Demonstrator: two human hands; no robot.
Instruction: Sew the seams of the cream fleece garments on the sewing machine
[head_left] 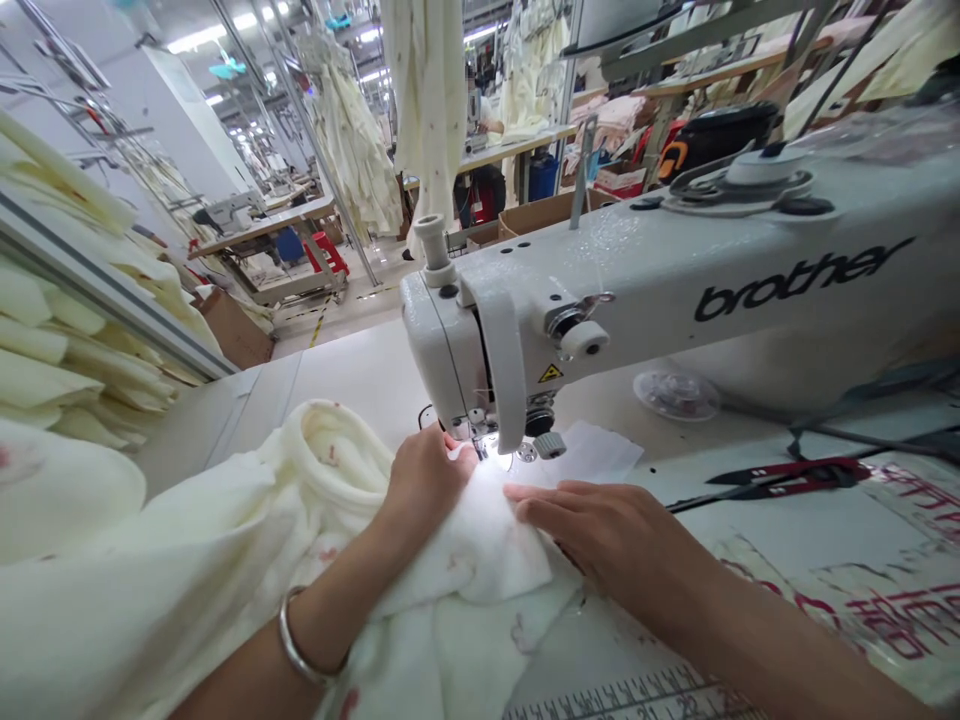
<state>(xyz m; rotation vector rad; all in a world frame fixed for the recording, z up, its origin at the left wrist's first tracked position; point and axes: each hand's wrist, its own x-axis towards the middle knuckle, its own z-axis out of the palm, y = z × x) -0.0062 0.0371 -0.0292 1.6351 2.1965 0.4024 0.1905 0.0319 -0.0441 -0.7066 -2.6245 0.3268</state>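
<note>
A white sewing machine (465,340) with "brother" on its arm stands in front of me, its needle area lit. Cream printed fabric (480,550) runs under the presser foot and spreads off to the left in folds. My left hand (427,470) pinches the fabric just left of the needle, fingertips close to the foot. On the right, my right hand (600,530) lies with fingers stretched out, pressing the fabric near the needle. A piece of thin white material (600,450) lies on the machine bed behind the right fingers.
Red-handled thread snips (795,477) and a clear bobbin case (675,395) lie to the right. A printed ruler (637,695) runs along the front edge. Cream garments (82,350) hang at left; other sewing tables (270,225) stand behind.
</note>
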